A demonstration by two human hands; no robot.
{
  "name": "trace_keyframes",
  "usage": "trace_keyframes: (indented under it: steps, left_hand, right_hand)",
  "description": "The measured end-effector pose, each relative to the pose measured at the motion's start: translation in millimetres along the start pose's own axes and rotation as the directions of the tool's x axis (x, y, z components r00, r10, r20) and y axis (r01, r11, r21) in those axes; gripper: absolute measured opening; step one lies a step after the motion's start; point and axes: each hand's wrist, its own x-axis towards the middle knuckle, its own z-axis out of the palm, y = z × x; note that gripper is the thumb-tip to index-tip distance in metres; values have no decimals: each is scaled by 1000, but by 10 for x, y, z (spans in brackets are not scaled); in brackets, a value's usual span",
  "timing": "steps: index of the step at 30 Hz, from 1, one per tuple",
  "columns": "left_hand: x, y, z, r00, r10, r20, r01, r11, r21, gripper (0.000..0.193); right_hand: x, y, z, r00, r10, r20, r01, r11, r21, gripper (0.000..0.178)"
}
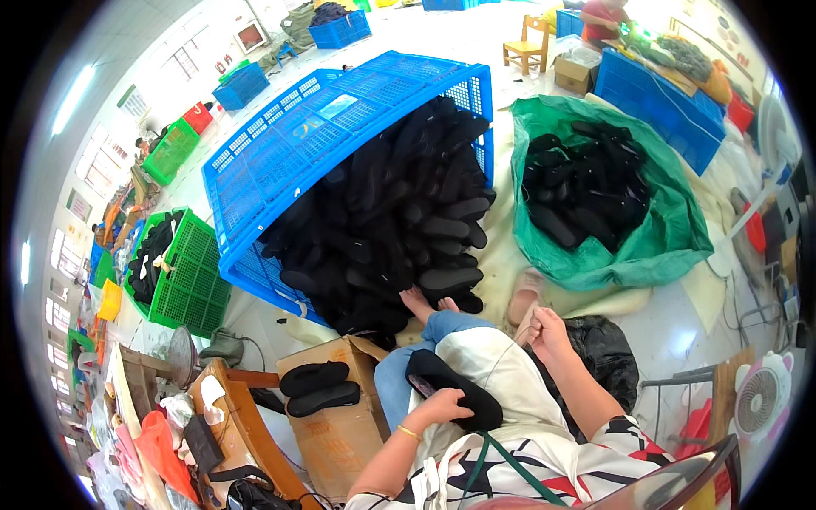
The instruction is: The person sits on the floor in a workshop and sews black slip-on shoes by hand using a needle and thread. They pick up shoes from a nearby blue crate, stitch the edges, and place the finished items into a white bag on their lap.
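Observation:
My left hand (pixel 439 406) rests on a black shoe sole (pixel 450 389) lying across my lap and grips its edge. My right hand (pixel 546 330) is raised above my knee with the fingers closed around a small pale strip; what it is I cannot tell. My bare foot (pixel 416 301) touches the heap of black soles (pixel 399 221) spilling out of a tipped blue plastic crate (pixel 289 136). A beige slipper (pixel 524 295) lies beside my foot.
A green sack (pixel 671 229) at the right holds more black soles. A cardboard box (pixel 336 425) at my left carries two soles. Green crates stand at the far left, blue crates behind. A small fan (pixel 759 399) sits at the right. Another person sits far back.

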Motion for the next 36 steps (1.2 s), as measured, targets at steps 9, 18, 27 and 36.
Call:
trace_keyframes:
  steps: [9,18,27,36]
  left_hand:
    - [96,-172,-58,997,63,38,-71,966,250,42]
    - [-505,207,195,752,219,-621,148,863,483,42]
    - [-439,70,472,721,112,-684,-69,993,91,18]
    - [-316,-185,643,874,-415,-254,-125,313,-942,19]
  right_hand:
    - [40,-79,-203,999,-19,28,21,999,-47,15]
    - [-178,-42,-304,999,-2,-54,-1,999,-52,16]
    - [-218,-86,-369,998,-5,-59,1,997,-77,14]
    - [-290,-15,-695,966,-246,-81,230,958,-171,7]
